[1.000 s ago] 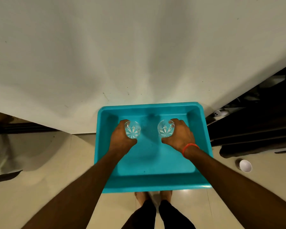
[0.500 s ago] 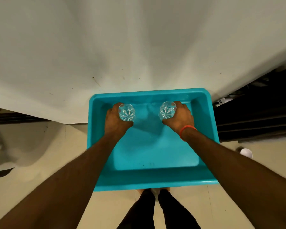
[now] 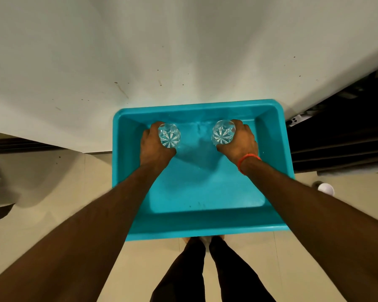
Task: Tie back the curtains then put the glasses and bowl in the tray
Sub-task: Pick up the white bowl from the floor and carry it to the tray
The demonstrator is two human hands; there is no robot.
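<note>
Looking steeply down. Beyond the fingers, a broad off-white surface, wall or panel hard to tell, filling the upper half, marked with small dark specks and a few brown scuffs, crossed by soft fanning bands of shade. Below and to either side of the fingers, glossy beige tiled floor with thin grout lines. Far left of the fingers, a dark strip along the base of the white surface, with a grey blurred shape under it. Right of the fingers, dark slatted furniture; nearer than that, a small white round object on the floor.
</note>
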